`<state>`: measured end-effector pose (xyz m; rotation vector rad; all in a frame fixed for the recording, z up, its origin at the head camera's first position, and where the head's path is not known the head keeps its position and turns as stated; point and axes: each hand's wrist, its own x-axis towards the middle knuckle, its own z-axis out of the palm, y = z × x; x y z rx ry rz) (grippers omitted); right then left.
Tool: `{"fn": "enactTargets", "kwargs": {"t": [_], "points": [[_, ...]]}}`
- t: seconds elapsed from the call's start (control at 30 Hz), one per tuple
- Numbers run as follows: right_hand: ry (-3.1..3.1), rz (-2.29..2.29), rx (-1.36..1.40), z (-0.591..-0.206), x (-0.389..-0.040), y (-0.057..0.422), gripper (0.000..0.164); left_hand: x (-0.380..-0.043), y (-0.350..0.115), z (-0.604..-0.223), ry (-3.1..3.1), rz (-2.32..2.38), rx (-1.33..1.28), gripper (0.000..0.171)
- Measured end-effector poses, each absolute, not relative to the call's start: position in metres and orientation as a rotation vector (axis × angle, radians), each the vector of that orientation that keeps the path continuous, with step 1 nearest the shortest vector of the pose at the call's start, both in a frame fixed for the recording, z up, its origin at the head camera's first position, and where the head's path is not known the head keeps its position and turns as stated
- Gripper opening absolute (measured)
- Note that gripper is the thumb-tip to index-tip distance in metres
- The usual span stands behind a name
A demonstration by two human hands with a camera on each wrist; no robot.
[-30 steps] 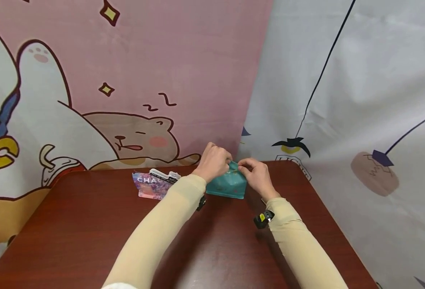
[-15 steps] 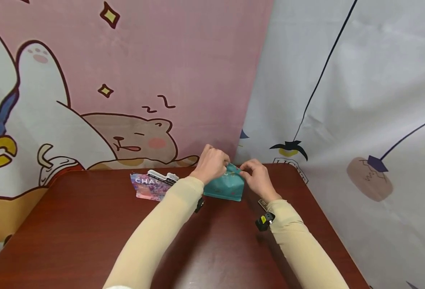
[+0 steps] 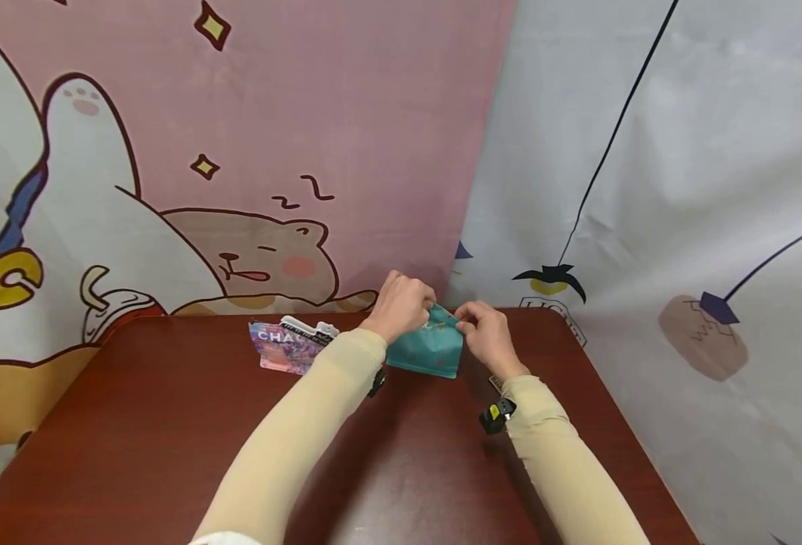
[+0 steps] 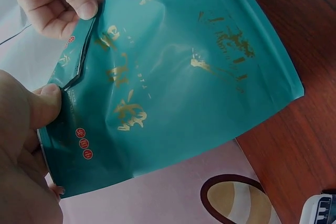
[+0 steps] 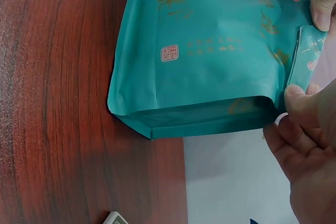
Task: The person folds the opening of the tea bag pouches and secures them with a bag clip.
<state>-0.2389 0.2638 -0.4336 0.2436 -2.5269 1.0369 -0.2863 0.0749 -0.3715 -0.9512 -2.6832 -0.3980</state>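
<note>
A teal pouch (image 3: 427,348) with gold writing stands at the far side of the table, between both hands. My left hand (image 3: 402,304) pinches its top edge on the left. At the top right corner, my right hand (image 3: 486,333) pinches the same edge between thumb and fingers. In the left wrist view, a strip (image 4: 79,59) with a dark, loose edge runs between the two thumbs along the top of the pouch. The right wrist view shows the pouch's side fold and its flat base, with the right thumb pressing on the strip.
A pink and purple pouch (image 3: 285,352) lettered "CHA" is left of the hands, with a white and black object (image 3: 309,331) across it. A small pale item (image 3: 495,384) lies by the right wrist. Printed cloth (image 3: 401,136) hangs behind the table's far edge.
My right hand has shifted slightly right, widening the gap between the hands, and more of the pouch's top shows. The left hand keeps its place at the edge.
</note>
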Motion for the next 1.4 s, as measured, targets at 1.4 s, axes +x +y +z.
{"fn": "enactTargets", "kwargs": {"t": [1.4], "points": [[-2.532,0.968,0.237,-0.432,-0.238,0.265,0.007,-0.287,0.061,-0.375,-2.579,-0.648,-1.022,0.02]]}}
